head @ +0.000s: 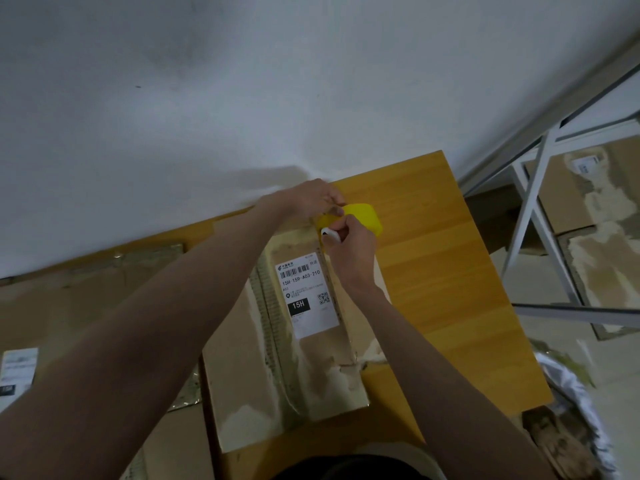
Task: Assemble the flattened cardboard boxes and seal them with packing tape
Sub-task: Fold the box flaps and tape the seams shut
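A worn cardboard box (311, 362) with a white shipping label (306, 294) lies on the wooden table (443, 289). At the box's far end sits a yellow roll of packing tape (363, 216). My left hand (311, 199) grips the roll from the left, fingers curled over it. Just in front of the roll, my right hand (349, 251) is curled round a small white tool (329, 235), whose tip touches the box's top seam beside the tape. What kind of tool it is cannot be made out.
Flattened cardboard pieces (86, 299) lie on the left of the table, one with a label (17, 368). A white wall stands right behind the table. To the right is a white metal rack (540, 188) with more cardboard (595, 209); crumpled plastic (571, 386) lies below it.
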